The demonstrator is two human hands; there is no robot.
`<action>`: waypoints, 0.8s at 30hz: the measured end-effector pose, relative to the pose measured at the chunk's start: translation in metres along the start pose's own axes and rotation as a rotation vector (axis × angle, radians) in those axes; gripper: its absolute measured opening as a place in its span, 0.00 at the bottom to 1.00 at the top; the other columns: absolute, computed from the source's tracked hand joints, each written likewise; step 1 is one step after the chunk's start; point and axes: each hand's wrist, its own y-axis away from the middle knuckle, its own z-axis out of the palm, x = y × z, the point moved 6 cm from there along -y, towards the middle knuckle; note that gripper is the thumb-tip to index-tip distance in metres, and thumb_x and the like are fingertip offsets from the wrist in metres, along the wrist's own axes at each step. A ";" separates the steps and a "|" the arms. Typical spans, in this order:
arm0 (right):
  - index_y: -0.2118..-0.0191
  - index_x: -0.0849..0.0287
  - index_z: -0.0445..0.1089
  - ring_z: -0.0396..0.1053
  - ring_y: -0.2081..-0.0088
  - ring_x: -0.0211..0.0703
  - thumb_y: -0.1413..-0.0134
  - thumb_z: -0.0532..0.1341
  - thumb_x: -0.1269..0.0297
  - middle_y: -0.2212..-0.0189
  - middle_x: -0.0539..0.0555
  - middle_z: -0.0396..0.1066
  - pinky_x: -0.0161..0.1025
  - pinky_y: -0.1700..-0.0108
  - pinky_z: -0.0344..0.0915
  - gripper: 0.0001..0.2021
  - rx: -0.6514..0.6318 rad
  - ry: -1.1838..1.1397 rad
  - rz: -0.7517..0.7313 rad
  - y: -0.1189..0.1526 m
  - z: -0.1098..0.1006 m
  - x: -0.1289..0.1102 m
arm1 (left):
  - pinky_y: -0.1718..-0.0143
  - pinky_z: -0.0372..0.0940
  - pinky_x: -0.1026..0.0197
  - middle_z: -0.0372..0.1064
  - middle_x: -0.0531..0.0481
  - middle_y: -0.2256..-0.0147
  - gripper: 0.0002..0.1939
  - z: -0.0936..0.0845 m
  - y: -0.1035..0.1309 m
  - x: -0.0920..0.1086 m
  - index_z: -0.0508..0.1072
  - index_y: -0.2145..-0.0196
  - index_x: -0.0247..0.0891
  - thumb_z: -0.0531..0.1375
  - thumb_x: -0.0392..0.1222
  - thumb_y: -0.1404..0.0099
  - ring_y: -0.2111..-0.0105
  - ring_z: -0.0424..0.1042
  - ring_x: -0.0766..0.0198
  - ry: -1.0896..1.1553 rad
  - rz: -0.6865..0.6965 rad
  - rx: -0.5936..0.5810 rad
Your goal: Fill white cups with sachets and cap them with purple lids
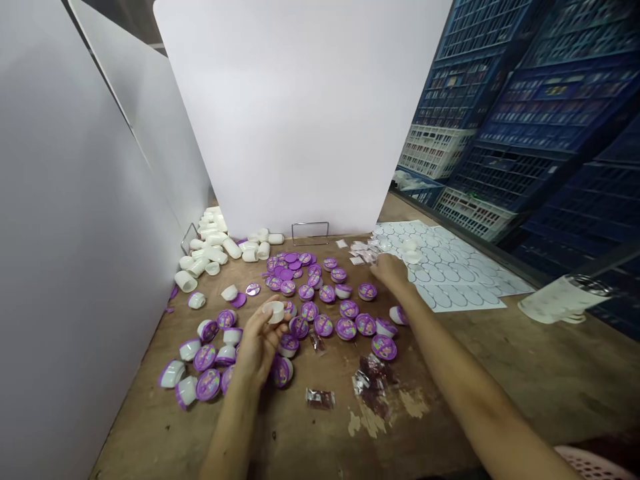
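Note:
My left hand (260,343) holds a small white plastic cup (273,312) upright, with its open mouth facing up. At the back right, my right hand (391,272) reaches the edge of a pile of small white sachets (364,250). Its fingers are drawn together and partly hidden, so what they grip is unclear. Between and around my hands stand several closed cups with purple printed lids (323,325). Dark red sachets (373,380) lie in a heap nearer to me, and a single dark red sachet (320,399) lies apart from them.
White empty cups (215,253) are heaped at the back left. Loose purple lids (285,273) lie mid-table. Printed paper sheets (450,267) spread at right, near a white mug (565,299). A white panel (305,120) stands behind; stacked crates (500,160) rise at right.

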 end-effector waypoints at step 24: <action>0.74 0.56 0.64 0.70 0.72 0.45 0.44 0.56 0.70 0.77 0.53 0.71 0.37 0.70 0.56 0.08 -0.508 -0.520 -0.376 0.237 0.046 -0.097 | 0.85 0.50 0.72 0.65 0.57 0.74 0.14 -0.008 0.014 -0.014 0.68 0.66 0.37 0.64 0.42 0.51 0.82 0.61 0.74 -0.234 0.067 0.098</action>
